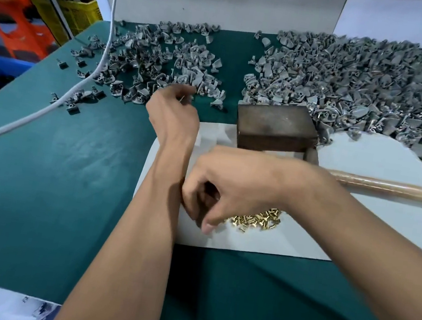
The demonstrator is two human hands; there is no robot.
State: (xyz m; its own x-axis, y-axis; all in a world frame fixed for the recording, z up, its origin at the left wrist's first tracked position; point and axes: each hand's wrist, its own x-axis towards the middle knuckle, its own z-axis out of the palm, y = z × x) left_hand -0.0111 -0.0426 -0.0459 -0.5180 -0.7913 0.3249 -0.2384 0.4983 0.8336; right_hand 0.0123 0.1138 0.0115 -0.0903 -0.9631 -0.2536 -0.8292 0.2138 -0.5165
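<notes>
Curled inward, the right hand (pixel 227 190) hovers low on the near side of the dark steel block (pixel 275 127), fingertips bunched and thumb pointing down at the white sheet (pixel 357 238). It sits right at the edge of the little heap of brass rivets (pixel 255 220), but whether a rivet is pinched I cannot tell, because the fingers cover the spot. Just right of the block and a touch nearer lies the hammer (pixel 393 188), its wooden handle running out of frame and its head end half hidden at the block's corner. Out past the block's left side, the left hand (pixel 173 109) reaches to the near fringe of the grey metal pieces (pixel 163 66). Its fingertips are blurred and something thin shows beside them, so that grasp is impossible to call too. This reads like the pick-up step: one rivet and one grey piece, to be brought together on the block. The next move calls for a clean single pick from each heap and careful lining up. Beyond and right of the block sprawls the bigger pile (pixel 354 83), spilling onto the sheet. A grey cable (pixel 46 111) snakes far left of the block, and the clutter behind it is smeared beyond reading.
</notes>
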